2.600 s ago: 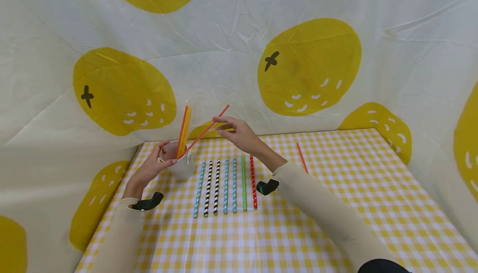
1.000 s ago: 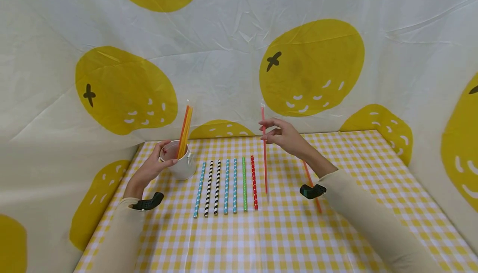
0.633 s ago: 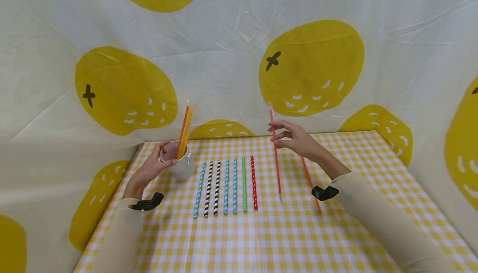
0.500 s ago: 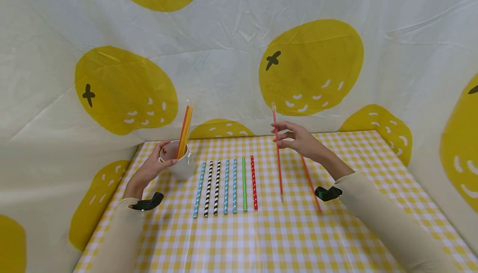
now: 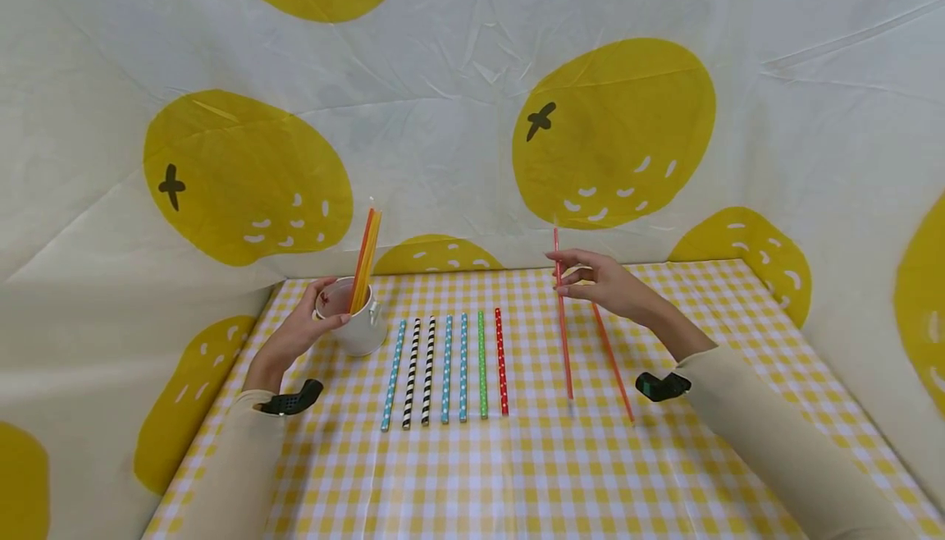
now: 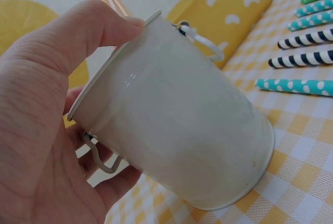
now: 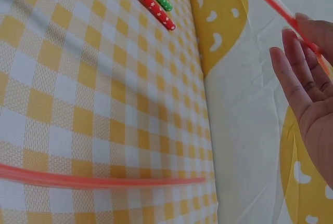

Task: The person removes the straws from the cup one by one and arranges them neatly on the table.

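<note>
Right hand: Here's the right hand (image 5: 601,284) on my head feed, raised above the surface (image 5: 443,482), thumb and fingers pinching a slim red straw (image 5: 565,351).
Pinched straw: It runs steeply down from the grip, lower end toward the near edge; whether that tip touches the cloth, I can't tell.
Left hand: I have the left hand (image 5: 299,327) gripping a white bucket (image 5: 362,332), thumb over the rim, fingers curled round the wall.
Bucket: Close to the surface's far left corner, small looped handles on its sides, orange and yellow straws (image 5: 365,265) slanting up out of its mouth.
Markings: A little red mark inside the bucket, too small for me to read.
Patterned row: Left to right I count a blue dotted straw (image 5: 394,376), two black-striped straws (image 5: 411,374), two more blue dotted, a green dotted straw (image 5: 483,363), a red starred straw (image 5: 501,362), side by side.
Loose straw: A plain red straw (image 5: 613,363) lies beyond the pinched one, nearer the right edge.
Backdrop: A white sheet (image 5: 443,146) with big yellow fruit shapes rises behind the far edge.
</note>
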`<move>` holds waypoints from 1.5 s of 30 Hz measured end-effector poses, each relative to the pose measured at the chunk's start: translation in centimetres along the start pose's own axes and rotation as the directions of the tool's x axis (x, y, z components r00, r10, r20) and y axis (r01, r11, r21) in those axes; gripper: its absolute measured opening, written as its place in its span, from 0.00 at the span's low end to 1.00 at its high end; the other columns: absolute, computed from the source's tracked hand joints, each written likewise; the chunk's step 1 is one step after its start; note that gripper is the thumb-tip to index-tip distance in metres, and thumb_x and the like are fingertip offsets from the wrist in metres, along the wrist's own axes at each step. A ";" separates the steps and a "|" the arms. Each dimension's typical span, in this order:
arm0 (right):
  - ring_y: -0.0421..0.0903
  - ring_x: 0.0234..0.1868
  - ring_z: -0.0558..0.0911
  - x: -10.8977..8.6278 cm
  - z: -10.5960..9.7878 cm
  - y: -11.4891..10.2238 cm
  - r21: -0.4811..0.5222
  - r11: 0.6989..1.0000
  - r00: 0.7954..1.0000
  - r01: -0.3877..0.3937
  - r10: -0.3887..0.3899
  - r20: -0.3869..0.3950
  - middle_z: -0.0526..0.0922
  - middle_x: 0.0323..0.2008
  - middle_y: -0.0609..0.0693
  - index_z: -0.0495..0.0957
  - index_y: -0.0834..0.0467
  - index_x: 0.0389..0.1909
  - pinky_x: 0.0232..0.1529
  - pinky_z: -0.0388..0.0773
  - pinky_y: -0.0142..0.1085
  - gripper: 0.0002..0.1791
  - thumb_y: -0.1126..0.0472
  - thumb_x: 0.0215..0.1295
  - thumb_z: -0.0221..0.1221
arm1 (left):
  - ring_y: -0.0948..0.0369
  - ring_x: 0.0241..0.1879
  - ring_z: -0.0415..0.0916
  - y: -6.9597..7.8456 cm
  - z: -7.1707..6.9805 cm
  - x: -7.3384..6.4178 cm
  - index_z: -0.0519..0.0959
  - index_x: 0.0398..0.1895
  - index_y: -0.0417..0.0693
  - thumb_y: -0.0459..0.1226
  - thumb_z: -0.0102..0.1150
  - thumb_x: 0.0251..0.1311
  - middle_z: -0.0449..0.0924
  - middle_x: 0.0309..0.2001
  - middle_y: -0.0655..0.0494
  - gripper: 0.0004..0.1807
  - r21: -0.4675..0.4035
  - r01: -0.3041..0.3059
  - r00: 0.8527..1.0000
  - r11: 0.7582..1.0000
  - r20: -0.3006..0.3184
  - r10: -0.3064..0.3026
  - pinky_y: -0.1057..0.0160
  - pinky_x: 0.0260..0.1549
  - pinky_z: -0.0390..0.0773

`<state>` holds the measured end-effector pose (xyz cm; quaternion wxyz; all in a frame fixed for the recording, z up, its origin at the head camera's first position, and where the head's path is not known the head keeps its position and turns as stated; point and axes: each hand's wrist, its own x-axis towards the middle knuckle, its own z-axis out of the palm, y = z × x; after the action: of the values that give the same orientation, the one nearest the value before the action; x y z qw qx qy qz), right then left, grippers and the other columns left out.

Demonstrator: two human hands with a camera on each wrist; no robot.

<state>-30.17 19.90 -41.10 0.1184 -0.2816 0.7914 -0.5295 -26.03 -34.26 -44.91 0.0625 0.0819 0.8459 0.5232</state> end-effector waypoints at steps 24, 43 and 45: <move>0.56 0.50 0.85 -2.9 -2.9 2.8 -0.041 0.998 0.998 -0.051 0.052 0.042 0.67 0.62 0.67 0.62 0.51 0.78 0.53 0.81 0.45 0.32 0.67 0.76 0.55 | 0.39 0.78 0.36 0.1 0.1 0.1 0.42 0.82 0.50 0.40 0.63 0.69 0.37 0.79 0.40 0.48 -0.005 -0.002 1.000 1.000 -0.007 0.002 0.30 0.67 0.49; 0.66 0.52 0.82 -5.6 -5.4 6.5 -0.089 0.983 0.986 -0.162 0.165 0.031 0.68 0.60 0.73 0.60 0.62 0.77 0.52 0.80 0.52 0.33 0.64 0.75 0.58 | 0.40 0.78 0.34 0.2 0.2 -0.1 0.43 0.82 0.51 0.41 0.63 0.69 0.37 0.79 0.40 0.48 -0.006 -0.004 1.000 1.000 -0.008 0.004 0.29 0.68 0.47; 0.66 0.50 0.83 -5.7 -5.3 6.7 -0.102 0.980 0.983 -0.173 0.178 0.037 0.69 0.60 0.74 0.60 0.63 0.76 0.52 0.81 0.52 0.33 0.63 0.75 0.59 | 0.40 0.78 0.34 0.2 0.2 -0.1 0.43 0.82 0.51 0.41 0.63 0.69 0.37 0.79 0.40 0.48 -0.001 -0.003 1.000 1.000 -0.010 0.003 0.29 0.68 0.47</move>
<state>-30.28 29.17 -45.64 0.1689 -0.2283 0.8353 -0.4708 -25.92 -34.03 -44.83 0.0576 0.0806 0.8460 0.5239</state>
